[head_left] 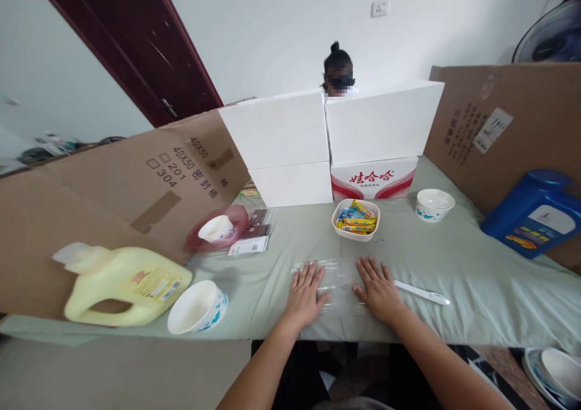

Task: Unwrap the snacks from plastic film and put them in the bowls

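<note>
1. Head view: both hands lie flat, palms down, at the lower middle of the frame, on a sheet of clear film (338,274) spread over the cloth-covered surface (476,277).
2. The left hand (305,294) has its fingers spread and presses the film's left part; it grips nothing.
3. The right hand (377,289) is likewise spread and flat on the film's right part, holding nothing.
4. The film lies directly under and between the two hands, with its long axis running left to right across the frame; its far edge sits just beyond the fingertips. Its outline is faint, so its exact extent is hard to tell.
5. A bowl of snack packets (356,219) stands beyond the film, above the hands in the frame, a little nearer the right hand than the left.
6. A white pen (422,292) lies just right of the right hand, its length running left to right with a slight tilt.
7. An empty bowl (434,205) stands further to the upper right, and another bowl (198,307) lies tipped at the lower left beside a yellow jug (122,284).
8. A blue jug (533,213) lies at the right edge against cardboard; white boxes (331,138) stand at the back.
</note>
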The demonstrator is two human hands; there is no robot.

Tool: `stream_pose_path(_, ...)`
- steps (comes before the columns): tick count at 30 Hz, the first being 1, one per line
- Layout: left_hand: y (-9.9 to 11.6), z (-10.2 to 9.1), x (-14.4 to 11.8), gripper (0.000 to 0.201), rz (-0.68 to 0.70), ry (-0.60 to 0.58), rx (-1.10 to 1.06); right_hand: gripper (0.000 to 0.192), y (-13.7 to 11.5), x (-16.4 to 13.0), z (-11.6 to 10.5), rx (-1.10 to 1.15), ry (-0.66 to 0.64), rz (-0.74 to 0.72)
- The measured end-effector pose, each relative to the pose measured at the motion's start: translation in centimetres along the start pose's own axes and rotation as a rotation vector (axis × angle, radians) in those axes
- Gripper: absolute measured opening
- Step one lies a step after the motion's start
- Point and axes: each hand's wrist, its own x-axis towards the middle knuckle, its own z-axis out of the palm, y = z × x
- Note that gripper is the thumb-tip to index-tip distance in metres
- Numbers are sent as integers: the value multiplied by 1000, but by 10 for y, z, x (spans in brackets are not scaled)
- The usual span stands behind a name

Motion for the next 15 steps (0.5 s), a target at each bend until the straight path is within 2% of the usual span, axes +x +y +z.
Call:
stream_pose_path(4, -44, 0, -10, 62, -197, 77, 23, 64, 11, -3, 1, 7, 46, 19)
stream_pose_path(7, -62, -11, -22, 56, -269, 250, 5, 60, 21, -10, -12, 81, 120, -49)
stream_pose_path(9, -61, -24, -33, 42, -153, 342, -53, 57, 29, -18, -27, 169, 139, -166)
stream_pose_path(10, -58, -30, -39, 35, -55, 344, -94, 55, 33, -24, -34, 211, 120, -228)
stream_pose_path(13, -43, -45, -56, 19, 210, 219, -212, 43, 45, -40, -52, 300, -15, -346)
stream_pose_path(15, -37, -49, -62, 23, 277, 142, -243, 33, 49, -47, -55, 333, -71, -363)
